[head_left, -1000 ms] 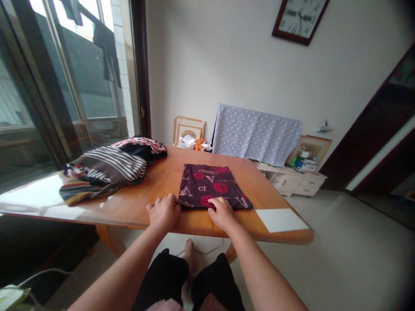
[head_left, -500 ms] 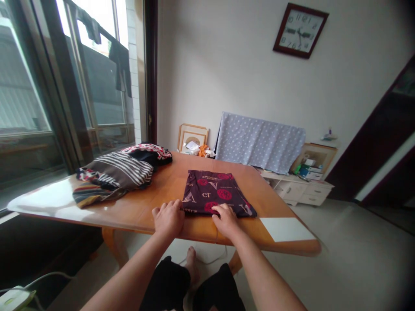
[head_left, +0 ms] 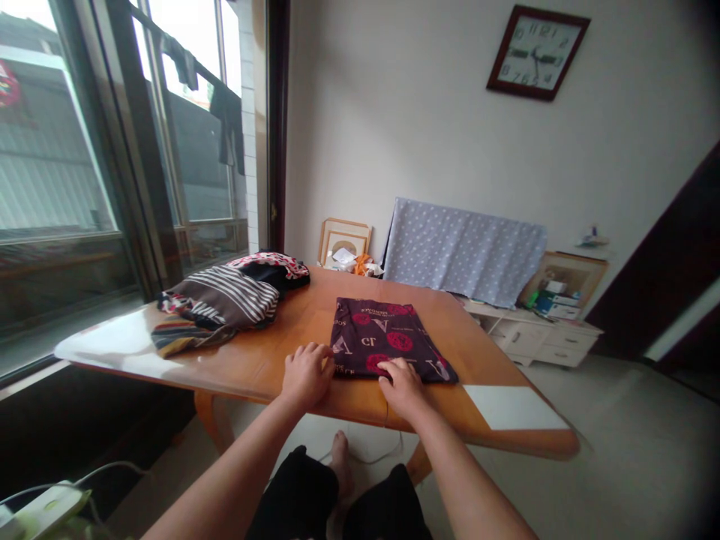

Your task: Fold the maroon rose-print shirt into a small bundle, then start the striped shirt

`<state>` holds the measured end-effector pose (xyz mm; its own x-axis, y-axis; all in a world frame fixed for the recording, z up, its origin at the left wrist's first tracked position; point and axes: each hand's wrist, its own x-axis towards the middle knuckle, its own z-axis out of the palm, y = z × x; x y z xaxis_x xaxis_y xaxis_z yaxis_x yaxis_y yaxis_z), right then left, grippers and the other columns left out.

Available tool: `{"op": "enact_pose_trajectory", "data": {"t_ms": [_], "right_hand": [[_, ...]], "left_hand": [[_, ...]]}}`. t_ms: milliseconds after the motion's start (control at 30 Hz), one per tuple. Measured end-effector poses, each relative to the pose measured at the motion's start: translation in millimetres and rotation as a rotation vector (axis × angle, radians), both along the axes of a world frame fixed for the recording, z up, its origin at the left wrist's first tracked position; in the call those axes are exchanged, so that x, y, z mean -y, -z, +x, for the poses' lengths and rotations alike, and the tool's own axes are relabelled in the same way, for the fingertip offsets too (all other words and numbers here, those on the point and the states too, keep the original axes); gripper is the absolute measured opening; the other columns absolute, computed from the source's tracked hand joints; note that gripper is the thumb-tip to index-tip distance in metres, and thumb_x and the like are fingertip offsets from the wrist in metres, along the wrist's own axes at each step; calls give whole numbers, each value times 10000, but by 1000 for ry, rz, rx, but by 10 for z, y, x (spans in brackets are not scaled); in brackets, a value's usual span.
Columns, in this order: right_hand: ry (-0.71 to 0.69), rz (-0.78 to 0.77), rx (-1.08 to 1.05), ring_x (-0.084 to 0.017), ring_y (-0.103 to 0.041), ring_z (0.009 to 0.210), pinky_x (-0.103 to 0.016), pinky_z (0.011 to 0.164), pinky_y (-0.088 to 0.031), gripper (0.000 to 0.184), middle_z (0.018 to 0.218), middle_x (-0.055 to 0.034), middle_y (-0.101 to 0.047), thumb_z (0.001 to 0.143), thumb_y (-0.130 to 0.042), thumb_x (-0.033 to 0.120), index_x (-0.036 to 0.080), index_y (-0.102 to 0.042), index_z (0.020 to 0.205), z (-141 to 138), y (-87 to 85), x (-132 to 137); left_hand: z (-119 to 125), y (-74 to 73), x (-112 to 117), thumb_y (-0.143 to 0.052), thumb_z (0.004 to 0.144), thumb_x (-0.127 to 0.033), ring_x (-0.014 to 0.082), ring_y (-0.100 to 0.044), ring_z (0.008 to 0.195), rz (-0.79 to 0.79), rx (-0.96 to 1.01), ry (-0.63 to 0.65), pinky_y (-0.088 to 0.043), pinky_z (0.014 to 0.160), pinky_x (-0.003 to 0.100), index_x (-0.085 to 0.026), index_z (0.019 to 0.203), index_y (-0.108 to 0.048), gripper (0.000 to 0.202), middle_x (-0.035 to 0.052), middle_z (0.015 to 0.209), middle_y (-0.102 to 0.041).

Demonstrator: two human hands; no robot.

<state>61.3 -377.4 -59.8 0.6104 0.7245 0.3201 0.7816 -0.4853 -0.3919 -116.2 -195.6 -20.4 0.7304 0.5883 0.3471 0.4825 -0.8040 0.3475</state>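
Note:
A dark purple folded garment [head_left: 376,339] with red roundels and pale lettering lies flat on the wooden table [head_left: 343,397] in front of me. At its near left corner is my left hand [head_left: 308,373], fingers curled and the thumb side against the cloth. My right hand [head_left: 401,384] is at the middle of the near edge, its bent fingers over the cloth and the thumb beside the edge. Both hands appear to hold that edge; the undersides of the fingers are hidden.
A heap of clothes [head_left: 228,296], striped and patterned, lies on the table's left side. A white sheet [head_left: 514,407] is at the near right corner. Behind stand a low white cabinet [head_left: 529,341] and a dotted grey cloth [head_left: 461,251]. A glass window [head_left: 73,172] borders the left.
The view has turned slightly left, so everything appears further right. My left hand's fingers have loosened a little at the corner. The garment keeps its place on the table.

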Motion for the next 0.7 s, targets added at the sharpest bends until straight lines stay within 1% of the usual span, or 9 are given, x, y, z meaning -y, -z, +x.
{"op": "enact_pose_trajectory", "data": {"t_ms": [100,200,267,367,467,533,600,633,700], "right_hand": [[-7,5,13,-232,-576,1147,-329,1009,-414,346,1215,-56,-647,888,-576,230,288,-705,1204,-21,-16,17],[-12,12,17,-229,-576,1143,-329,1011,-413,337,1209,-57,-647,893,-566,226,279,-706,1196,-27,-14,23],[-6,7,14,-231,-575,1142,-330,1012,-413,341,1212,-58,-646,887,-574,221,274,-705,1197,-19,0,18],[-5,-1,13,-235,-574,1148,-332,1011,-417,349,1218,-58,-647,886,-579,230,277,-698,1211,3,29,6],[-22,6,22,-241,-576,1157,-332,1009,-425,346,1222,-61,-650,895,-567,245,278,-694,1215,24,57,1],[-29,14,33,-245,-581,1158,-337,1010,-431,349,1224,-64,-653,897,-558,247,277,-694,1217,36,79,0],[-32,23,44,-248,-588,1157,-345,1016,-435,357,1222,-68,-659,893,-554,244,274,-696,1219,47,110,-3],[-33,29,49,-250,-592,1158,-351,1022,-436,359,1220,-71,-662,889,-552,241,271,-698,1216,51,128,-6],[-38,48,58,-254,-599,1159,-362,1035,-438,359,1220,-77,-668,880,-549,237,262,-708,1200,61,168,-16]], "left_hand": [[-7,9,64,-482,925,-337,258,-545,1068,37,-68,59,-332,897,396,-279,963,-703,232,62,1066,-682],[-47,5,65,-510,881,-292,262,-543,1054,62,-114,62,-315,915,422,-271,903,-704,196,62,1020,-682],[-54,-24,41,-525,865,-280,264,-546,1046,73,-138,65,-316,920,429,-264,883,-704,180,64,1002,-686],[19,-99,1,-489,910,-311,262,-566,1029,82,-148,57,-346,912,419,-247,905,-703,223,83,1035,-688],[187,-142,-23,-394,981,-348,260,-594,1057,86,-119,70,-392,921,405,-235,1027,-696,326,110,1146,-677],[309,-104,-25,-327,1013,-359,259,-585,1163,91,-93,112,-400,986,414,-240,1181,-664,394,118,1267,-655],[402,-4,-21,-296,1026,-389,263,-489,1348,95,-87,163,-350,1100,457,-246,1369,-566,459,114,1455,-564],[431,61,-18,-301,1024,-420,274,-406,1431,93,-104,182,-301,1151,501,-243,1440,-508,497,112,1542,-487],[458,191,-10,-296,1015,-492,303,-288,1508,72,-169,206,-196,1195,608,-226,1510,-436,580,120,1619,-383]]}}
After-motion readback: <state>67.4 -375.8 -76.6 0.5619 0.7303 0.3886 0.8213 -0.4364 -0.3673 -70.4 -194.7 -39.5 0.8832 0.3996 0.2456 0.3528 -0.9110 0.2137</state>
